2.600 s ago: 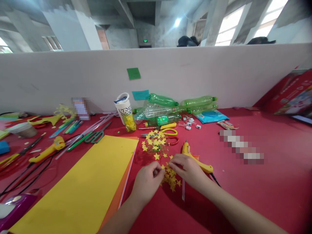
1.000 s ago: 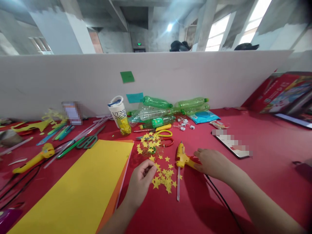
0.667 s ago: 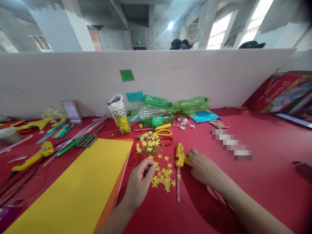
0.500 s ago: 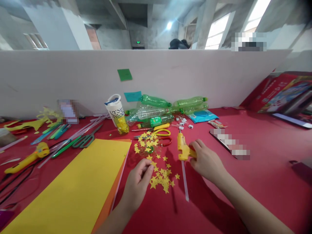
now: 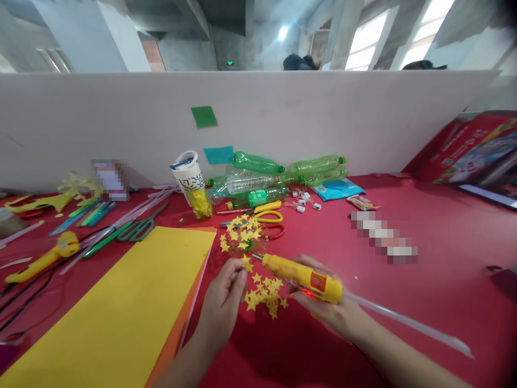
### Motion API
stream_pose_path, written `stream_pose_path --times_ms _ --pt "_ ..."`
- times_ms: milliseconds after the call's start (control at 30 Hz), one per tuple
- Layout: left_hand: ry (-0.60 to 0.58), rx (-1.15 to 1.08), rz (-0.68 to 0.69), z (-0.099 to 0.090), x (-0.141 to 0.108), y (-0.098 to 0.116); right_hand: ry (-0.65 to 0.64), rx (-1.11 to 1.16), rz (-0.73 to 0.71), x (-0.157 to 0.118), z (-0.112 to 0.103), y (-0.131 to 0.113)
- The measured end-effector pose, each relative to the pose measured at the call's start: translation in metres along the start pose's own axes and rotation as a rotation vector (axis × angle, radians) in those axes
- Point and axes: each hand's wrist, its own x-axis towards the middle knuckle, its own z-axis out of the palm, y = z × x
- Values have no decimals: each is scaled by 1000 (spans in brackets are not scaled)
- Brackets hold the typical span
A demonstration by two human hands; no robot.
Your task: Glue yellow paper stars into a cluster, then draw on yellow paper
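My right hand (image 5: pixel 329 315) is wrapped round a yellow hot glue gun (image 5: pixel 301 276), its metal nozzle pointing left and a long clear glue stick (image 5: pixel 412 318) poking out of the back. Between the thumb and fingers of my left hand (image 5: pixel 224 293) is a small yellow paper star (image 5: pixel 247 263). The nozzle tip is close to that star; whether they touch I cannot tell. Below lies a pile of loose yellow stars (image 5: pixel 264 296) on the red table. Just beyond my left hand sits a clear bottle piece covered in yellow stars (image 5: pixel 242 233).
Yellow and orange paper sheets (image 5: pixel 117 302) lie at the left, near green-handled scissors (image 5: pixel 139 230) and a second glue gun (image 5: pixel 48 258). Plastic bottles (image 5: pixel 258 164) and a white cup (image 5: pixel 188 180) stand before a white partition (image 5: pixel 323 118). A red box (image 5: pixel 464 148) is at far right.
My right hand has picked up the glue gun and swung it from standing on the table to lying level, nozzle leftward near the star in my left hand. My left hand has barely moved.
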Motion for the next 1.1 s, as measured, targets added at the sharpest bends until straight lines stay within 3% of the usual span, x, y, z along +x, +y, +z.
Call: stream_pose_path --times_ms 367,567,1100 --pt "44 62 -6 0 -2 4 87 -99 242 -20 6 27" --pt "44 111 -14 1 -3 6 99 -223 238 -18 4 32" --pt "49 109 1 1 -1 2 39 -268 210 -13 5 22"
